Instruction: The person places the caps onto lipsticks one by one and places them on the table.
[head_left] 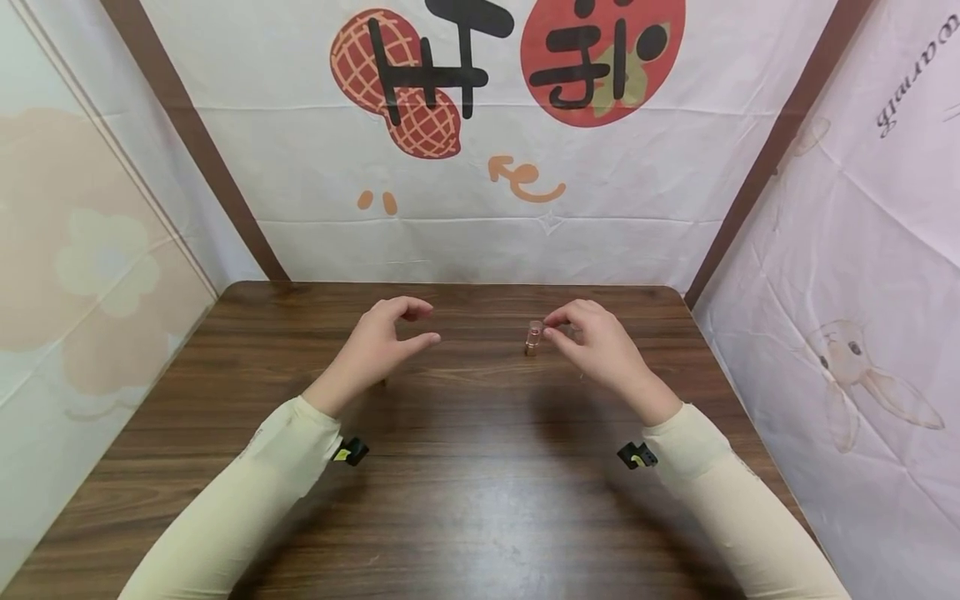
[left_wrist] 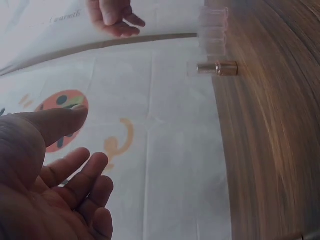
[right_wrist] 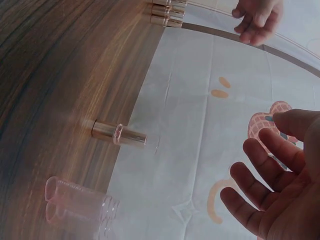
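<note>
Gold tube (right_wrist: pixel 106 131): stands upright on the far half of the desk (head_left: pixel 450 517), right of centre, with what looks like a clear sleeve over its narrower top (the rim is faint).
Right hand (head_left: pixel 600 340): just right of that tube, fingers loosely bent and grasping nothing; the right wrist view shows them apart from it.
Left hand (head_left: pixel 378 340): raised over the far left part, fingers slack and curved, holding nothing.
Pink clear tubes (right_wrist: pixel 75 197): at least two, side by side to the right of the gold tube.
Gold pieces (right_wrist: pixel 167 14): three in a row at the left, mostly hidden by the left hand from above.
Sleeved so far: one, as far as I can judge; the row of gold pieces and the pink clear tubes sit apart, seemingly unpaired.
</note>
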